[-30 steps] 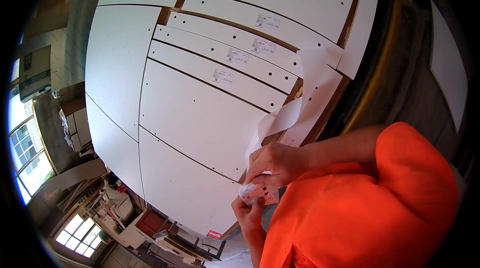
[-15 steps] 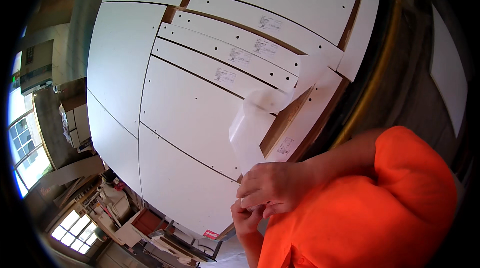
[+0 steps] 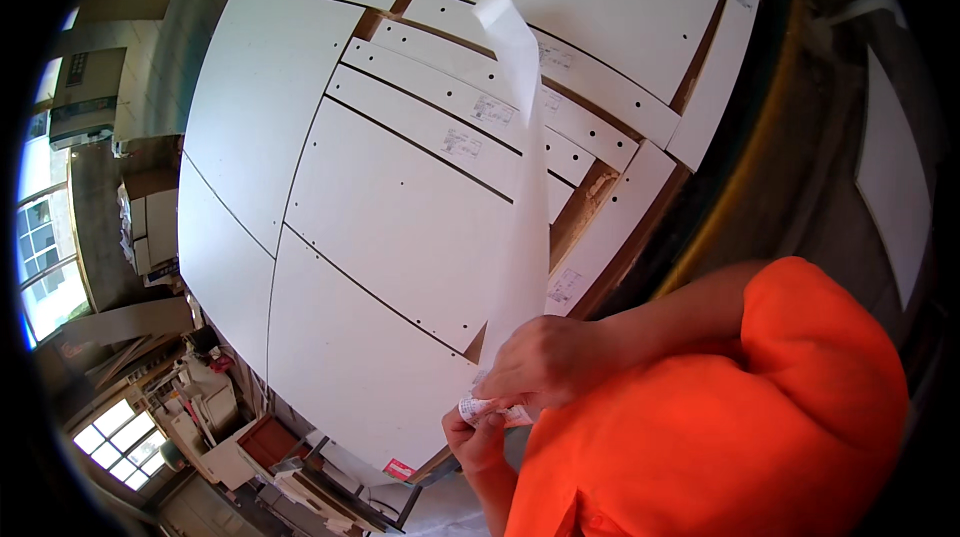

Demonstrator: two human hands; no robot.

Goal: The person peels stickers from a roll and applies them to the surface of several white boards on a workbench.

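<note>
Above my body, both hands are close together at the near edge of the white panels. My left hand (image 3: 478, 444) is closed around a small roll of printed white labels (image 3: 472, 407). Directly above it, my right hand (image 3: 540, 362) has its fingers bent over the roll and the base of a strip; its fingertips are partly hidden. From there a long, translucent white backing strip (image 3: 525, 207) runs up across the panels, its far end curling in the air. Beneath lie narrow white boards with drilled holes, some bearing printed labels (image 3: 462, 144).
Large white panels (image 3: 380, 207) lie edge to edge, with brown gaps between them. A red-and-white sticker (image 3: 399, 469) sits at the near corner. Along the right runs a dark edge with a yellow strip (image 3: 735, 192); beyond it lies a white board (image 3: 890, 177). Stacked boards (image 3: 215, 407) stand left.
The backing strip has swung from a loose curl low over the boards to a long, upright stretch. The printed roll shows more between my hands, which have shifted slightly left.
</note>
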